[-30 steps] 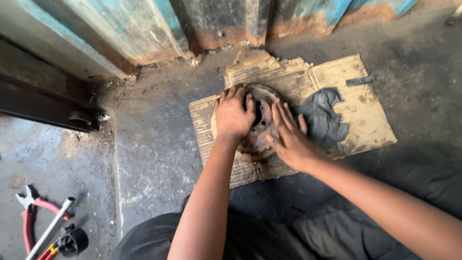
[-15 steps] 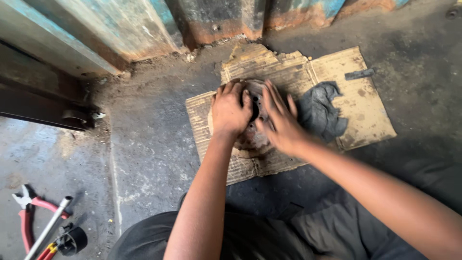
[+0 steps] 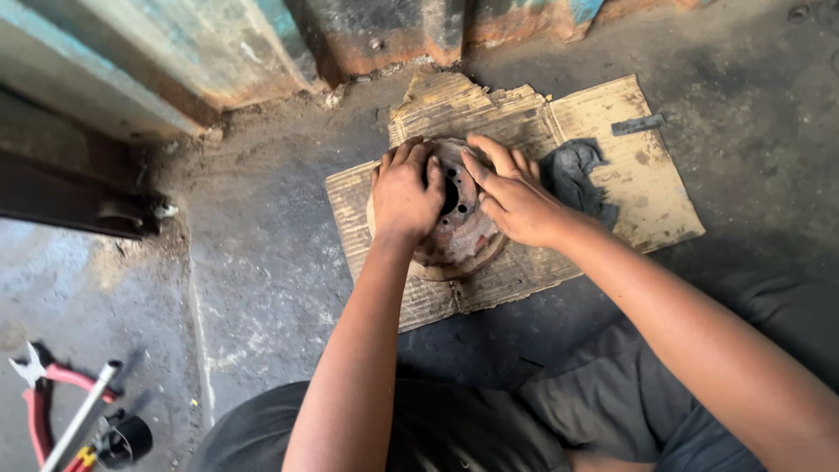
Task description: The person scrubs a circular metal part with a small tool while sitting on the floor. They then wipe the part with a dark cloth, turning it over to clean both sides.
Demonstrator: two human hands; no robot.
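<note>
The rusty metal disc (image 3: 461,229) lies flat on a torn sheet of cardboard (image 3: 651,188) spread on the concrete floor (image 3: 262,262), near the foot of a painted metal wall (image 3: 201,52).

Handling: the disc appears to be thick cast metal, so it is judged heavy and fully rigid. Its surface is coated in rust and grime, which should give good friction but will soil the skin. The outer rim is the likely place to take hold, one hand on each side. The edges of the centre holes may be sharp.

Appearance: round, brown-red with dark patches, with a raised hub and a ring of small holes around a dark centre opening.

Hands: the left hand (image 3: 406,194) rests palm down on the left part of the disc, fingers curled over the hub toward the centre. The right hand (image 3: 516,199) lies flat on the right part, fingers spread and pointing toward the centre. Neither hand pinches anything.

Surroundings: a dark rag (image 3: 577,175) lies on the cardboard just beside the right hand. Red-handled pliers (image 3: 39,393) and a metal rod (image 3: 79,419) lie well apart on the floor.
</note>
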